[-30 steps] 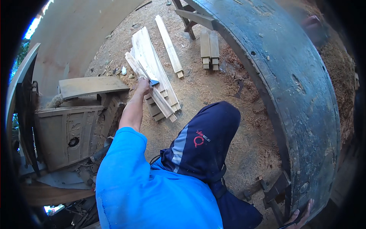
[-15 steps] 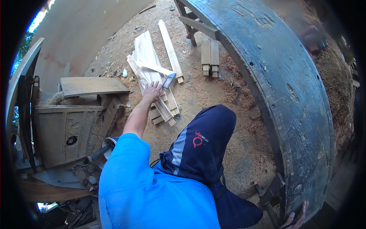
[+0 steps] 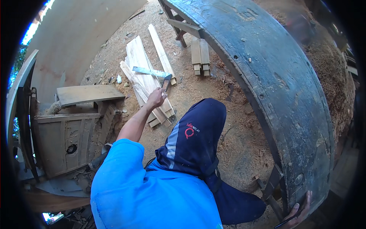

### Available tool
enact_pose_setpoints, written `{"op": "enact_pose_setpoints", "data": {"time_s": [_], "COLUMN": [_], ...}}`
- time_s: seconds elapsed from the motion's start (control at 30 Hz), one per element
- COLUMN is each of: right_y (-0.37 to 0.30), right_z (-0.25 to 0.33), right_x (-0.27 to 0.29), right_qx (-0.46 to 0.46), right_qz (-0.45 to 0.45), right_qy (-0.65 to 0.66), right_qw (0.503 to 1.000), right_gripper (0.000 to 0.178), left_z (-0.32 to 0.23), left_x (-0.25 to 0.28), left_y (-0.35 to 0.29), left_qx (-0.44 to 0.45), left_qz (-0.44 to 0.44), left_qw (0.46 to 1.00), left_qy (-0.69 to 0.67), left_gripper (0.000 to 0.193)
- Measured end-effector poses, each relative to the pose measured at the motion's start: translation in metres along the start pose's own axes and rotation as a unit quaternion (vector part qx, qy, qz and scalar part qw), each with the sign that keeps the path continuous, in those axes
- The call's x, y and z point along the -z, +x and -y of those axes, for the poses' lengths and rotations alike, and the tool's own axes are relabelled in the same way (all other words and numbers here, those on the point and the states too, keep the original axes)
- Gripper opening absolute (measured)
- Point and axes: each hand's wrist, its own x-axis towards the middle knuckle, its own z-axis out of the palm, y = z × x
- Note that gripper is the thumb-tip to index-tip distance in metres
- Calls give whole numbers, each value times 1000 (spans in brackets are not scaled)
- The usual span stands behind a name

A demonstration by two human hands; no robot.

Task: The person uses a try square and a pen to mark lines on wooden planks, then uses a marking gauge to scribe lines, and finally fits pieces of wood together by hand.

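Note:
My left hand [image 3: 157, 97] is stretched forward over a stack of pale wooden boards [image 3: 139, 57] on the ground. Its fingers are closed on the dark handle of a try square [image 3: 151, 72], whose metal blade points left across the boards. At the lower right, my right hand [image 3: 301, 213] rests against the near end of a long, worn workbench [image 3: 282, 95]. Its fingers lie extended along the bench edge. A thin dark stick [image 3: 286, 222], pencil-like, sticks out from between thumb and fingers; part of it is hidden.
One narrow board [image 3: 162, 53] lies beside the stack. Several short, notched wood pieces [image 3: 200, 55] stand close to the bench legs. Wood shavings [image 3: 244, 141] cover the ground. To the left are an old wooden box [image 3: 68, 141] and a leaning panel [image 3: 80, 34].
My left hand, spread beside the try square before, has closed on its handle. The square has turned, its blade now showing its flat face. The whole view has shifted slightly.

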Motion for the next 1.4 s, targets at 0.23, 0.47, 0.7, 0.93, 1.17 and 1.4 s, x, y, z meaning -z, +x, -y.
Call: {"op": "enact_pose_setpoints", "data": {"time_s": [0.23,0.47,0.7,0.93,1.17,1.4], "right_y": [-61,-56,-126,-115,-97,-90], "right_z": [-45,-94,-132,-132,-147,-150], "right_x": [4,32,59,46,55,66], "right_qx": [-170,-55,-185,-206,-280,-321], "right_qz": [-55,-100,-70,-86,-3,8], "right_qy": [190,126,-70,-24,23,46], "right_qw": [965,985,978,974,960,946], "right_gripper": [38,32,45,45,39,40], "left_z": [-240,-463,-613,-605,-630,-639], "left_x": [110,218,174,136,140,142], "left_y": [-26,-95,-144,-119,-114,-109], "left_qx": [-289,-633,-821,-836,-789,-774], "left_qz": [-358,-144,71,139,204,254], "left_qw": [874,759,547,519,564,564], "left_qy": [-157,-41,147,109,137,135], "left_gripper": [34,43,76,80,63,65]}}
